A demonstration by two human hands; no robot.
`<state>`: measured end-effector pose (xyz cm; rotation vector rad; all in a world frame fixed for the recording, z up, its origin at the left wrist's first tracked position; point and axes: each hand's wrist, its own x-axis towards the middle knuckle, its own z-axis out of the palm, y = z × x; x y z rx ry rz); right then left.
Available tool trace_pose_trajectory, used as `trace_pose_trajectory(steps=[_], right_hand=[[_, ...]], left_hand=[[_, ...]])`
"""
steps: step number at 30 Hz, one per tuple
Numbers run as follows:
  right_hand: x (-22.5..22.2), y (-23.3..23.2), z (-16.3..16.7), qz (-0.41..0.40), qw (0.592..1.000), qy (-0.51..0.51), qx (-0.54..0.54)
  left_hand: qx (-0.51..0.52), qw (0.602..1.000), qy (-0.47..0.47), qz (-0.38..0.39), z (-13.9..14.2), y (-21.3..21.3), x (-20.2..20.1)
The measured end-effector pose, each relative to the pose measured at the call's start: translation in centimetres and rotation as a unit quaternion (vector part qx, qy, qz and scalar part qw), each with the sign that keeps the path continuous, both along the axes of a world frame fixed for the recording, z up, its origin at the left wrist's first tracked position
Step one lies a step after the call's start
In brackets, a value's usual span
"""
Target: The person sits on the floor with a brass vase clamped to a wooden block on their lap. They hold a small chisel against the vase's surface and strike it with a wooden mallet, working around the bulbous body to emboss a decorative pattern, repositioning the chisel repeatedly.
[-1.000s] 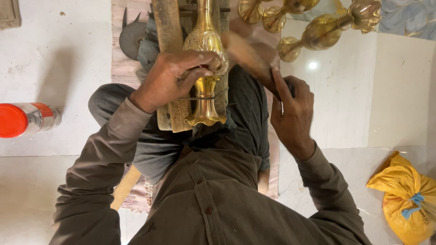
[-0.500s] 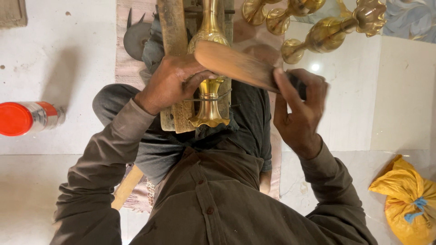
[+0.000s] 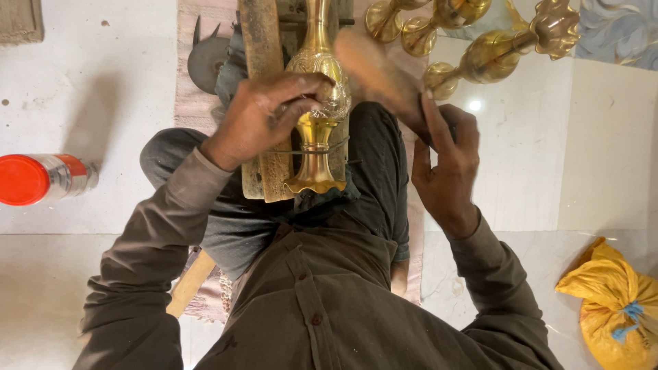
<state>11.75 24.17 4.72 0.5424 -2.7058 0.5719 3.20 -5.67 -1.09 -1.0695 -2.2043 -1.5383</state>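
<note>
We're looking down at a brass vase [image 3: 317, 103] lying lengthwise on a wooden block [image 3: 264, 103] across our lap, neck pointing away from us, flared foot toward our chest. A thin wire is looping round its stem just above the foot.

Left hand [image 3: 264, 116] is resting on the vase's belly from the left side, fingers [image 3: 301, 85] curling over the top of the engraved bulge, thumb tucked underneath toward the stem. So the grip is closing partway round the body, not fully wrapping it; vase is sitting right under the palm & fingers, w/ foot sticking out below the hand and neck running out above it.

Right hand [image 3: 445, 161] is clasping a wooden mallet [image 3: 373, 72] by its lower end, fingers closed round it, index finger lying straight along the handle. The mallet's rounded head is blurring up by the vase's shoulder, just right of the left fingertips; can't tell whether it's touching the brass.

Round about: more brass vases [image 3: 480, 41] are lying on the pale floor at top right, well apart from the hands. A dark metal blade [image 3: 205, 58] is sitting on the mat at the block's left. A red-capped can [image 3: 41, 179] is lying far left, a yellow bag [image 3: 613, 301] at bottom right.
</note>
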Motion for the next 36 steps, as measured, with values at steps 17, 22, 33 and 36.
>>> trace_pose_trajectory(steps=[17,22,33,36], right_hand=[[-2.5,0.5,2.4,0.073,0.987,-0.002,-0.141],[-3.3,-0.3,3.2,0.092,0.992,0.013,-0.085],[-3.6,-0.2,2.2,0.058,0.994,0.001,0.094],[-3.8,0.0,2.5,0.063,0.997,0.001,0.043]], left_hand=[[-0.016,0.999,0.008,-0.046,0.9,-0.9,-0.6],[-0.017,0.998,-0.049,-0.024,0.5,-0.9,0.1],[0.017,0.996,-0.054,0.074,-1.5,0.2,0.8],[0.020,0.996,-0.055,0.068,-1.4,0.3,0.7]])
